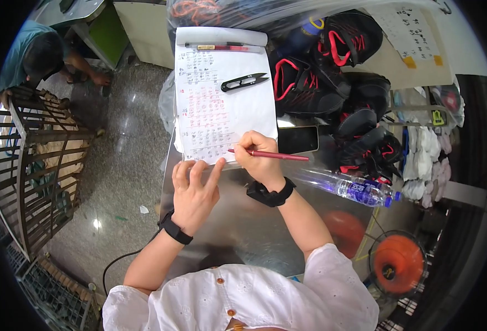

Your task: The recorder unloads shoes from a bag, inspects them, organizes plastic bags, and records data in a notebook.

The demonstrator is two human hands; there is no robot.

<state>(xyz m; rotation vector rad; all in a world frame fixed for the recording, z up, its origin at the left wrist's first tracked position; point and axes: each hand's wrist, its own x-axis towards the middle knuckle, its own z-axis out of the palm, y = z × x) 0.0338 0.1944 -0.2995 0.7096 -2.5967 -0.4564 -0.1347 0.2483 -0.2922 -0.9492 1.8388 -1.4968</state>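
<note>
A red pen (279, 156) is gripped in my right hand (257, 151), its tip on the lower part of a paper pad (249, 118). Rows of handwritten figures in black and red cover the left side of the sheet. My left hand (195, 185) rests at the pad's bottom edge, fingers spread and holding nothing. Black thread snips (244, 82) lie across the upper right of the page. Above them a second pen (216, 48) lies just under the rolled-back top sheet. Beside my right hand is a dark phone (297, 139), partly under the pad's side.
Black shoes with red laces (310, 85) pile up right of the pad. Clear plastic bottles (359, 190) lie on the metal table (243, 220). An orange fan (395, 262) stands at lower right. Left, a person (39, 58) bends by a slatted rack (39, 149).
</note>
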